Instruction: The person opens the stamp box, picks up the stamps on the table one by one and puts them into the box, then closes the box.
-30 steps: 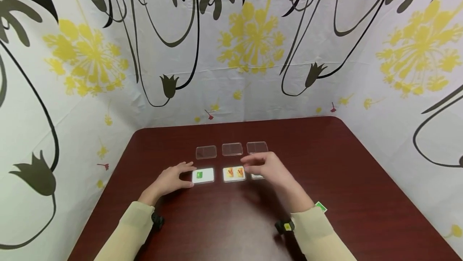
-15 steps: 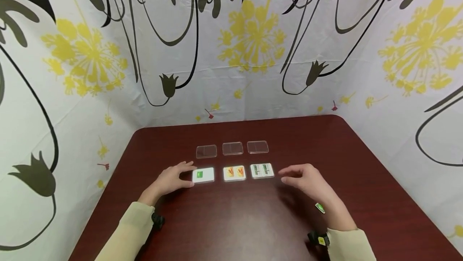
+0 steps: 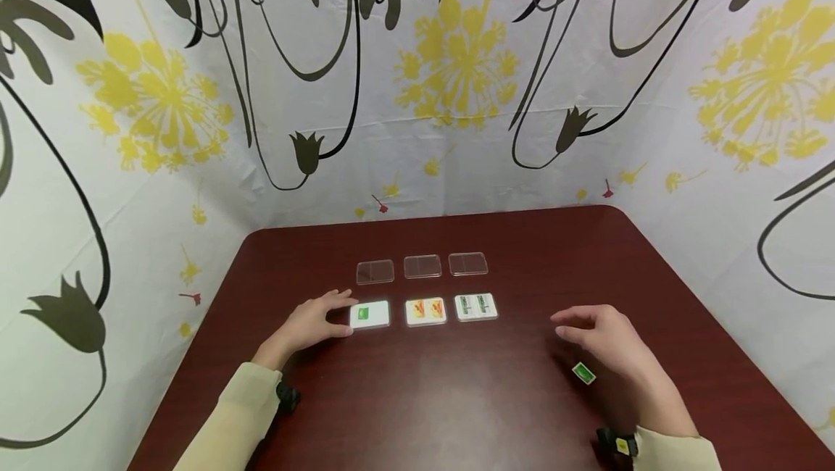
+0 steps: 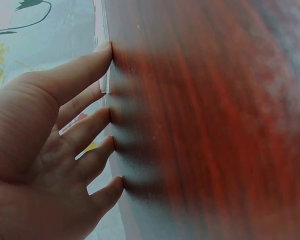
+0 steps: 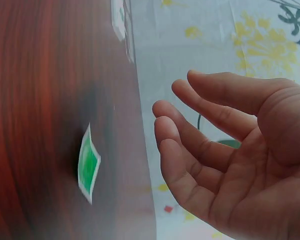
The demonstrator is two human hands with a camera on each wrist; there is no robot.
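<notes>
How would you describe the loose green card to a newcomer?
On the dark red table, find the right hand. Just below it in the head view lies a small green card with a white border. Unlike the green square in the leftmost white case, it lies directly on the table.

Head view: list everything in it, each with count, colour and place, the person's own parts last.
Backdrop: 1, white with grey, black, yellow and red plant shapes, around the table.
Table: 1, dark red-brown, below the backdrop.
Clear cases: 3, transparent, far row.
White panels: 3, white with green, orange and dark green pictures, left to right, near row.
Green card: 1, green with pale border, beside the right hand.
Wrist devices: 2, black, one per wrist.
Sleeves: 2, cream, on both forearms.
Left hand: 1, bare, at the left panel's edge.
Right hand: 1, bare, above the table.
</notes>
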